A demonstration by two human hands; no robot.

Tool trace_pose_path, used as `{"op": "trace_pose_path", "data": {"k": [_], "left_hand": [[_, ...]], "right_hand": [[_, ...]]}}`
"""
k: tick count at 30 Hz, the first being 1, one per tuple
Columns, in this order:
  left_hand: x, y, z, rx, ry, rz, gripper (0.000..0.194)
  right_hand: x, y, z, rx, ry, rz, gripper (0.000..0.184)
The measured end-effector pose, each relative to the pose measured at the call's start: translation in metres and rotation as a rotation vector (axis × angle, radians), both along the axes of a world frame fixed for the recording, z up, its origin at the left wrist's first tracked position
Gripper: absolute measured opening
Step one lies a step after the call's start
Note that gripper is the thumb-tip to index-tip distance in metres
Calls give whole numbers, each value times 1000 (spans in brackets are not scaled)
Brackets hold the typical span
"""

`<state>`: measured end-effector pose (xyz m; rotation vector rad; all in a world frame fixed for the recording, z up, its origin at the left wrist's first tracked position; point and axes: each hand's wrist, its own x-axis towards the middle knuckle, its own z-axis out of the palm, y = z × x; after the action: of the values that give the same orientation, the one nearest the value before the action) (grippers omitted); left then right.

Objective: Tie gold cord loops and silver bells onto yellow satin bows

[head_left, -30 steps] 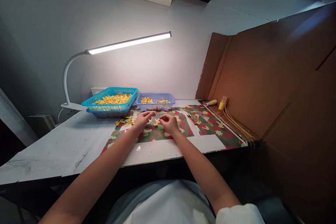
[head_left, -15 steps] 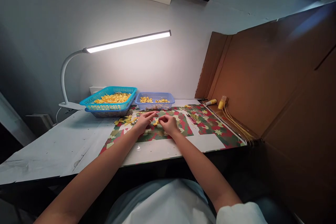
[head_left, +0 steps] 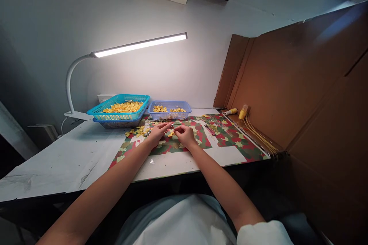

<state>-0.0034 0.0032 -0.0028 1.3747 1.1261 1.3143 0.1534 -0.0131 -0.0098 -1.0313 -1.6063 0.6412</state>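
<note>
My left hand (head_left: 158, 134) is closed over the patterned sheet, thumb and index finger pinching a small shiny silver piece (head_left: 172, 125), too small to name. Close beside it, my right hand (head_left: 186, 136) is closed in a pinch at a small yellow ribbon bow (head_left: 170, 134), which hangs just left of its fingertips. Several loose yellow bows (head_left: 139, 131) lie left of my left hand. Some silver pieces (head_left: 147, 133) show right by its wrist, partly covered.
A turquoise basket (head_left: 117, 116) heaped with yellow bows stands at the back left. Next to it is a purple basket (head_left: 169, 115) with fewer. Pink-handled cutters (head_left: 211, 130) lie right of my hands. A lamp (head_left: 140, 44) reaches overhead; cardboard (head_left: 287, 80) walls the right side, with yellow cords (head_left: 260, 136) along it.
</note>
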Motion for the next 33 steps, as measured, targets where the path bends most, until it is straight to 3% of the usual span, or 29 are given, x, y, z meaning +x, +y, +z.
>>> {"op": "trace_pose_path", "data": {"k": [11,22,28,33], "left_hand": [[1,-1,2,-21,-60,3,57],[4,-9,5,-58,8,-3,53],[4,-13,9,57,63,46,42],[4,-12,10,212,157,-17,32]], "right_hand": [[1,2,-1,18,-23,-9,9],[2,3,-2,23,-1,5,9],[2,2,0,-38,70,18,7],[2,3,1,-65,113,45,7]]}}
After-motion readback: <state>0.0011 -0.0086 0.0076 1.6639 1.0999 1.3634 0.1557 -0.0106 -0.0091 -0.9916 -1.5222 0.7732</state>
